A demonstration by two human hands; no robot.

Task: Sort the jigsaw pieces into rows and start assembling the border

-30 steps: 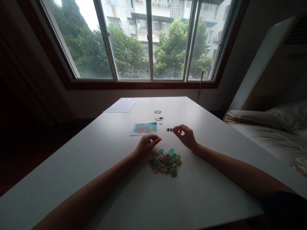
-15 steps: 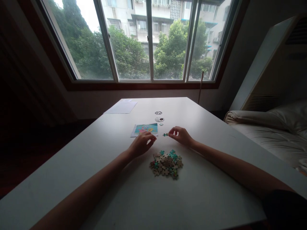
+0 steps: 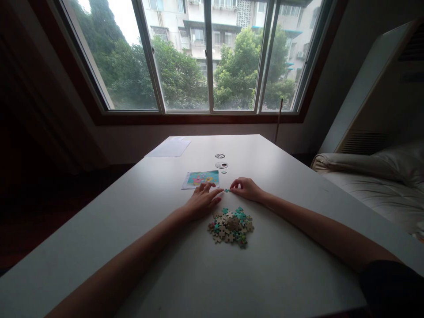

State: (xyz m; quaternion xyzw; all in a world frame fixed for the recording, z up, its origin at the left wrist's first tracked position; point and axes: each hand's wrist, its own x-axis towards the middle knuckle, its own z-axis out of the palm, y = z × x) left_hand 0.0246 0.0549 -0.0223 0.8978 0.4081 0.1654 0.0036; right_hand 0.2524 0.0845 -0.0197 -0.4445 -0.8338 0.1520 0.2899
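Note:
A small green jigsaw piece [image 3: 227,190] lies on the white table between my two hands; whether it is one piece or two joined is too small to tell. Thumb and fingers of my right hand [image 3: 247,189] are pinched at its right end. From the other side my left hand [image 3: 202,201] reaches in, fingers spread, the index fingertip at the piece's left edge. Just behind my left hand is a picture card [image 3: 202,178] with colourful cartoon figures. Nearer to me sits a heap of jigsaw pieces [image 3: 230,226], some brown side up, some green.
A single light jigsaw piece [image 3: 224,172] lies past my hands, with two round black-and-white discs [image 3: 221,165] behind it. Sheets of paper [image 3: 168,148] rest at the table's far left corner. A pale sofa [image 3: 361,176] stands on the right.
My left hand has moved right and stretched its index finger to the jigsaw piece. My right hand has drawn slightly nearer to me with the piece. The view has shifted slightly.

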